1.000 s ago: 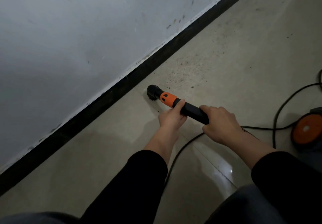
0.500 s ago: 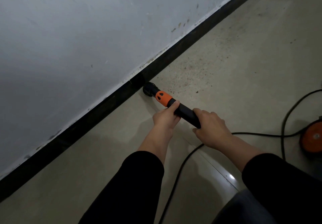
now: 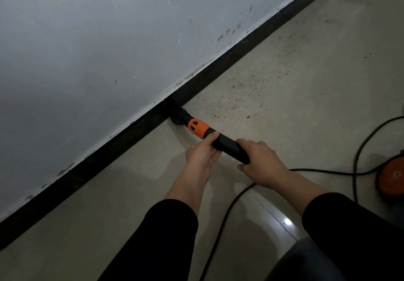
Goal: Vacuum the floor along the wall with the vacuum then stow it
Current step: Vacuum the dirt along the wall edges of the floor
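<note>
Hands: left hand (image 3: 202,155) and right hand (image 3: 261,162) both closed round the vacuum wand (image 3: 227,144).
Nozzle (image 3: 178,115): touching the black skirting (image 3: 109,147).
Floor (image 3: 306,79): open, speckled with dirt (image 3: 234,97).
Cord (image 3: 218,232): trails behind the hands.

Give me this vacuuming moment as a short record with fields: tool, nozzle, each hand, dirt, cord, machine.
tool: black vacuum wand with orange collar
nozzle: round black nozzle on the beige tile floor, at the black baseboard
left hand: grips the wand just behind the collar
right hand: grips the wand's rear end
dirt: dark specks right of the nozzle
cord: black cable on the floor
machine: orange vacuum body, right edge
</note>
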The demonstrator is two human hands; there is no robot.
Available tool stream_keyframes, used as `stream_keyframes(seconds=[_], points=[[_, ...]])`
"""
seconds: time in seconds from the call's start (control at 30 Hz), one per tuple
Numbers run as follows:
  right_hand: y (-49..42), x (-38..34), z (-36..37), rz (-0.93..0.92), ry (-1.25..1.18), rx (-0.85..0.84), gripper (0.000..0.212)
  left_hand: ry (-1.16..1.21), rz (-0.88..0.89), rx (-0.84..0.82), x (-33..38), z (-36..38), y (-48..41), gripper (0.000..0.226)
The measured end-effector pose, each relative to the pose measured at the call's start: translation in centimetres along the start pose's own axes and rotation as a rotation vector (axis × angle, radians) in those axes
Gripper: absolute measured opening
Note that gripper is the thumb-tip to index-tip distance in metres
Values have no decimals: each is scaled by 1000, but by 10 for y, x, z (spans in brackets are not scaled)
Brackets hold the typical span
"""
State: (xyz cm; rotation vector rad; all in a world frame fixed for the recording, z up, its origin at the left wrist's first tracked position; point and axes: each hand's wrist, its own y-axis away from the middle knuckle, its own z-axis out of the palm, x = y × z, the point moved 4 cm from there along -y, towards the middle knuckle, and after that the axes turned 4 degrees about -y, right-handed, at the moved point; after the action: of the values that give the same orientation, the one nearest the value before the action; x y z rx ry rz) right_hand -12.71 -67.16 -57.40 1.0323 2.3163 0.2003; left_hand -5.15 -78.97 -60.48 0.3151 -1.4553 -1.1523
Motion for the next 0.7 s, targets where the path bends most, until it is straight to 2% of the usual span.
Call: stream_keyframes(seconds=[0.27, 0.7], points=[[7, -1, -3, -39, 24, -35, 29, 5, 27, 77, -3, -7, 4, 28], [20, 21, -36, 57, 68, 17, 30, 18, -10, -44, -11, 39, 15, 27]])
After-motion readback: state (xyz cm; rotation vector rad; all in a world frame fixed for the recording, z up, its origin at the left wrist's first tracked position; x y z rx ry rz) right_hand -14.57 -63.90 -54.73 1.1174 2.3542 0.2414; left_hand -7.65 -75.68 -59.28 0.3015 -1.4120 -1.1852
